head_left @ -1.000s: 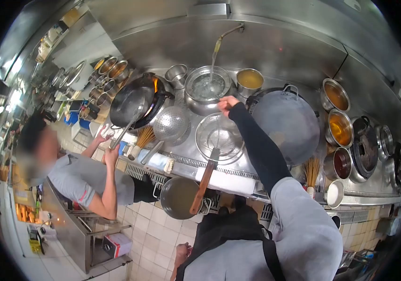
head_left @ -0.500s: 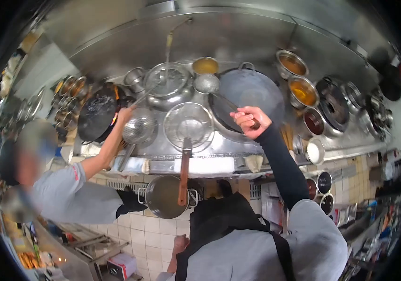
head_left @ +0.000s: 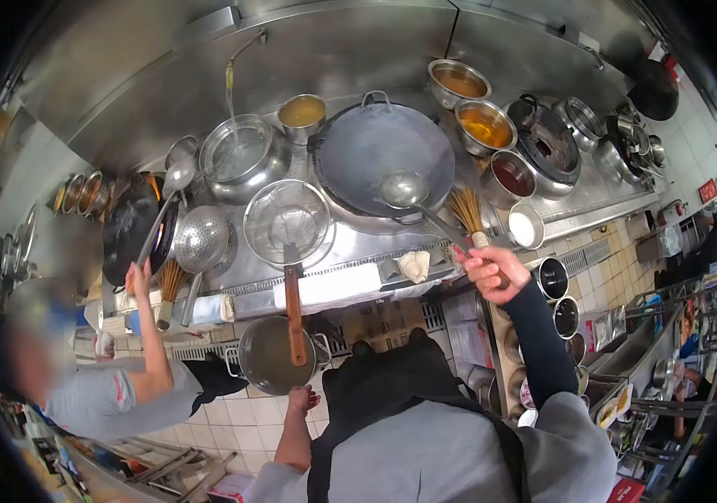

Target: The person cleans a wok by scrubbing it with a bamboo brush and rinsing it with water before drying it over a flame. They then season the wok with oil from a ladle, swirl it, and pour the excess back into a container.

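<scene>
My right hand point(head_left: 496, 275) is wrapped round the handle of a metal ladle point(head_left: 404, 189). The ladle's bowl is over the near right side of a large dark wok point(head_left: 371, 147); whether it touches the metal cannot be told. My left hand point(head_left: 303, 400) hangs low with fingers curled, just below a two-handled pot point(head_left: 268, 370), and nothing shows in it. A mesh strainer point(head_left: 286, 216) lies left of the wok, its wooden handle reaching over that pot. A bamboo brush point(head_left: 467, 214) is beside the ladle's handle.
At left a co-worker's hand point(head_left: 138, 278) holds another ladle point(head_left: 179, 174) near a second wok point(head_left: 128, 230). Pots of water point(head_left: 245, 155) and yellow liquid point(head_left: 302, 116) stand behind. Bowls of orange liquid point(head_left: 486, 126) and a dark red sauce pot point(head_left: 511, 174) are on the right.
My ladle has swung from beyond the wok's left edge to its near right side, with my right hand drawn back. The co-worker's ladle has left the water pot. My view has turned rightward.
</scene>
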Demonstrator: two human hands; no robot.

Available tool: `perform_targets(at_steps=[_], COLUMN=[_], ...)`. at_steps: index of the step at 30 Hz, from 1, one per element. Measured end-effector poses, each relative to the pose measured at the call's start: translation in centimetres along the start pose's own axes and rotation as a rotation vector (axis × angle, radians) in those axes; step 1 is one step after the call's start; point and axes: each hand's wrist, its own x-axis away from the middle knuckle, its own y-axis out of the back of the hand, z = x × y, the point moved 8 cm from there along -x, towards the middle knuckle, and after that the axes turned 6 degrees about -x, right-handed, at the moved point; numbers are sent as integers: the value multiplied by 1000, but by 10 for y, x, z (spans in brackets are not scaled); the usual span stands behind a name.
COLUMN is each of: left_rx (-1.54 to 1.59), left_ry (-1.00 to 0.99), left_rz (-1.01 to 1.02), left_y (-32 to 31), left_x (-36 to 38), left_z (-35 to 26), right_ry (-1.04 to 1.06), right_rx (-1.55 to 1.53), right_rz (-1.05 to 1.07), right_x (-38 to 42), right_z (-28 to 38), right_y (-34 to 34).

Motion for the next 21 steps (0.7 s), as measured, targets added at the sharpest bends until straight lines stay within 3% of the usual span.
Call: perform_targets(at_steps=[2, 10, 13, 15, 21], left_rx=[-13, -115, -273, -468, -159], left_ry=[8, 25, -41, -212, 57], left_rz=[23, 84, 131, 147, 68], left_y=[-9, -45, -53, -56, -65], left_x=[0, 2, -4, -3, -2], left_z=[-2, 9, 11, 6, -5], right_ry=[-13, 166, 201, 204, 230], right_rx=[-81, 64, 119, 154, 199], right_rz=[17, -36, -58, -63, -84], right_x=[14, 51, 59, 65, 80], right_z=[-13, -37, -43, -46, -44], right_y=[8, 36, 36, 32, 41])
